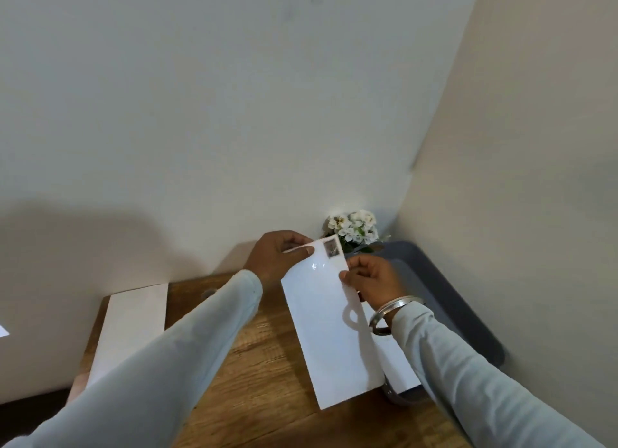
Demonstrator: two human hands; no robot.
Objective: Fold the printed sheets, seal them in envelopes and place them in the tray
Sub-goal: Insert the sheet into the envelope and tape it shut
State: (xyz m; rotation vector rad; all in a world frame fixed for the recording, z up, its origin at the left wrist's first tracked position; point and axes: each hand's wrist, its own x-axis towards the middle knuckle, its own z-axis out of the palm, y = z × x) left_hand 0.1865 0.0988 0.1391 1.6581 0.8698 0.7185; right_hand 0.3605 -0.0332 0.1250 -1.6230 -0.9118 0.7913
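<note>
Both hands hold one white envelope [331, 327] above the wooden counter [261, 364]. Left hand [279, 255] pinches its far corner; right hand [373, 278] pinches its right edge. Grey tray [444, 293] lies just beside, holding another envelope [398, 364].

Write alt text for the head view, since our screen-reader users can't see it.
Both hands hold a stamped white envelope above a wooden table: the left hand pinches its top corner, the right hand its right edge. A grey tray and white flowers sit at the right by the wall; white paper lies at the left.
</note>
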